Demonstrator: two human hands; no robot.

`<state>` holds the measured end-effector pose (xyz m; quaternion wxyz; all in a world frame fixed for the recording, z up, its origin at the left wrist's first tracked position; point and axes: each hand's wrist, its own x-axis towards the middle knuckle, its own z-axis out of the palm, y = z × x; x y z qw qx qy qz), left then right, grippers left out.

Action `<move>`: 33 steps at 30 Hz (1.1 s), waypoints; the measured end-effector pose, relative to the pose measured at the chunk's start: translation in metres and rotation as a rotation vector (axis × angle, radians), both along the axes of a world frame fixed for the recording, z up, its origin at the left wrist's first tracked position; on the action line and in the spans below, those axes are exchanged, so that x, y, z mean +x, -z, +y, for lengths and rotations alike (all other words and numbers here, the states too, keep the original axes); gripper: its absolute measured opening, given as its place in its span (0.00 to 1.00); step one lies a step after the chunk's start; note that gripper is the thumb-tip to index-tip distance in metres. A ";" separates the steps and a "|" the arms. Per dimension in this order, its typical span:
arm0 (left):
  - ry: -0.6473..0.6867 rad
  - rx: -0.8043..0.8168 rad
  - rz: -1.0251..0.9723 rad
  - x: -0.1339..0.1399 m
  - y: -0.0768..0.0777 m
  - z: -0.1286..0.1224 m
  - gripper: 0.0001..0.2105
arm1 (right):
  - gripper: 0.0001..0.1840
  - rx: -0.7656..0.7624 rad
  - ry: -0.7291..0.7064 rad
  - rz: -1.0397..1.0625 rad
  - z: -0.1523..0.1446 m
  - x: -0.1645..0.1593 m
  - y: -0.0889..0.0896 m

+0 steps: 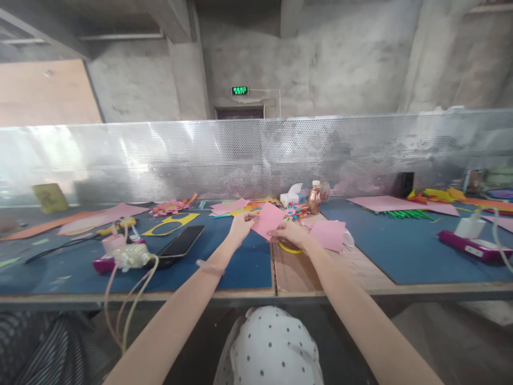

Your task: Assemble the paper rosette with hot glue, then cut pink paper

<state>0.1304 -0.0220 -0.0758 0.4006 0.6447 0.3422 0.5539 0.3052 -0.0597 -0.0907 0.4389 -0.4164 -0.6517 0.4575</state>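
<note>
Between my two hands, a square pink sheet of paper [269, 220] is held up above the table, tilted with one corner upward. My left hand [242, 226] pinches its left edge. At the lower right corner, the fingers of my right hand [292, 233] close on the same sheet. Under the right hand shows part of a yellow ring-shaped object [290, 249], mostly hidden. A second pink sheet [328, 235] lies just right of that hand. Beyond the held sheet is a colourful paper flower [295, 212], partly covered.
A black phone [183, 241] and a power strip with plugs and cables [134, 256] lie to the left, near a yellow cut-out sheet [171, 224]. A bottle [315, 197] stands behind. At far right is another purple power strip [473, 246]. A perforated metal panel [224, 155] borders the back.
</note>
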 end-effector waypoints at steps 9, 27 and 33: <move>-0.011 -0.009 0.002 0.000 -0.001 -0.001 0.04 | 0.16 -0.008 -0.030 -0.009 0.001 0.001 0.002; -0.005 0.026 -0.007 -0.002 0.004 0.007 0.08 | 0.17 -0.007 -0.063 -0.035 -0.003 0.000 -0.001; -0.002 0.024 -0.009 -0.002 0.005 0.008 0.10 | 0.16 -0.001 -0.071 -0.041 -0.003 0.000 -0.002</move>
